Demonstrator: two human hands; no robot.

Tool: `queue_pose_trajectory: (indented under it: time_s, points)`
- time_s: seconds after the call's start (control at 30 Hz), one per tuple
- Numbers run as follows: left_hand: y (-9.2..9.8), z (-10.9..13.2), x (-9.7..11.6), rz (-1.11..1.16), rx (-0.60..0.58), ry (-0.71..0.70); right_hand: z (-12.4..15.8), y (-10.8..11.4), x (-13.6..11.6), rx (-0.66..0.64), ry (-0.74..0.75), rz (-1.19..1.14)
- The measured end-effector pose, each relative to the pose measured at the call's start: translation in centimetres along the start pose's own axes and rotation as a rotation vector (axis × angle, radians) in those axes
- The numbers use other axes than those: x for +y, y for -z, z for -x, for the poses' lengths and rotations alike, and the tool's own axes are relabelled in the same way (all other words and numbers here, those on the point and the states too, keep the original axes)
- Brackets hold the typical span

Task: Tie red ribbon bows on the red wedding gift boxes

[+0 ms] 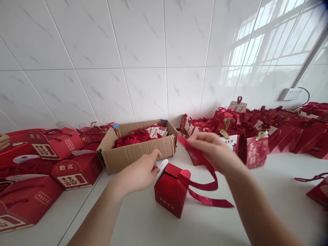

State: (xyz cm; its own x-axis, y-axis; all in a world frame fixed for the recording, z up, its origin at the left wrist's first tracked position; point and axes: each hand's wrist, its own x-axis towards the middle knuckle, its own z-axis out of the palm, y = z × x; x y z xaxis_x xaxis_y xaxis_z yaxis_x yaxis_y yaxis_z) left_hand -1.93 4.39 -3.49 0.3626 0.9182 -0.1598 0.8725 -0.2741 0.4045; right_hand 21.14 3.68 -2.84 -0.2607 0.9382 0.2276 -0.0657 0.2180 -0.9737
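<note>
A small red gift box point(171, 189) stands on the white table in front of me. A dark red ribbon point(205, 186) trails from its top to the right, with one loose end lying toward the table. Above and right of the box, my right hand point(211, 150) pinches the other end of that ribbon. My left hand point(143, 171) is at the box's left side with its fingers curled, right beside a raised white flap point(162, 166). Whether those fingers grip the flap or anything else is hidden.
Behind the box is an open cardboard carton point(138, 153) of red ribbons and tags. Larger red boxes point(74, 171) crowd the left; many small gift boxes point(256, 150) line the right. Other people's hands show at the far left point(3, 140) and far right edges. A tiled wall point(143, 41) closes the back.
</note>
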Motion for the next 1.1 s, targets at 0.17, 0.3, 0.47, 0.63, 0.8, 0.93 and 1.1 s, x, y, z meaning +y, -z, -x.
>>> queue_pose_trajectory:
  time_s: [0.17,0.3,0.47,0.63,0.8,0.93,1.1]
  points:
    - [0.1,-0.3,-0.2,0.013,-0.038,0.029,-2.0,-2.4,3.4,-0.239,-0.161,0.481]
    - [0.1,-0.2,-0.1,0.002,-0.029,0.024,-2.4,-2.8,4.4,-0.269,-0.17,0.582]
    - [0.2,-0.1,0.1,-0.012,-0.024,0.029,-2.3,-2.6,4.5,-0.32,-0.189,0.604]
    - [0.2,-0.2,0.2,-0.008,-0.019,0.025,-2.4,-2.7,4.8,-0.336,-0.184,0.614]
    - [0.2,-0.2,0.2,0.0,-0.025,0.019,-2.5,-2.8,4.6,-0.307,-0.192,0.599]
    - [0.1,-0.1,0.2,0.006,-0.035,0.017,-2.7,-3.0,4.4,-0.285,-0.216,0.564]
    - [0.1,0.1,0.1,0.014,-0.049,0.006,-2.8,-3.1,4.4,-0.28,-0.232,0.566]
